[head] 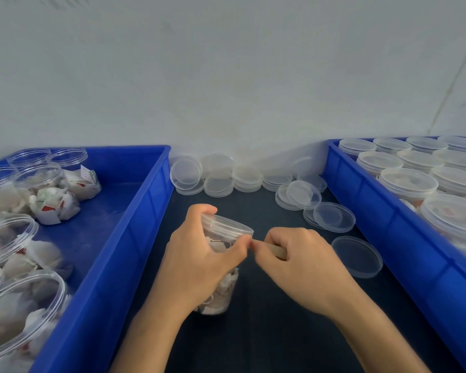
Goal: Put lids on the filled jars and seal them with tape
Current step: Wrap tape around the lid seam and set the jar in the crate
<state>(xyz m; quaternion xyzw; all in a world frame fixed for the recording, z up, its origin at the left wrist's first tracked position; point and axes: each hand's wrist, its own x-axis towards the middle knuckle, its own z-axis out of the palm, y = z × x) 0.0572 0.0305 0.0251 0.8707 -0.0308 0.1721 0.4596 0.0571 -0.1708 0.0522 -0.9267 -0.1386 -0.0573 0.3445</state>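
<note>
Two blue bins flank a dark work surface (267, 332) set against a pale wall. The left bin (135, 238) holds open, filled jars (19, 313) without lids; the right bin (404, 238) holds lidded jars (409, 183) packed close together. Loose clear lids (218, 181) lie stacked and scattered along the wall and beside the right bin.

Between the bins, a filled jar (221, 289) stands on the surface, tilted slightly, its lid (226, 226) already on. The left hand (197, 262) is wrapped around the jar's near side, fingers curled over the lid's rim, thumb reaching to the right edge.

The right hand (299, 262) sits just right of the jar at lid height, fingers curled round a tan tape roll (276, 251), its fingertips meeting the left thumb at the lid seam. The tape end itself is too small to make out. The seam runs level around the jar, so the next move likely carries tape around it, with nothing between hand and jar; one single lid (357, 255) lies near the right wrist.
</note>
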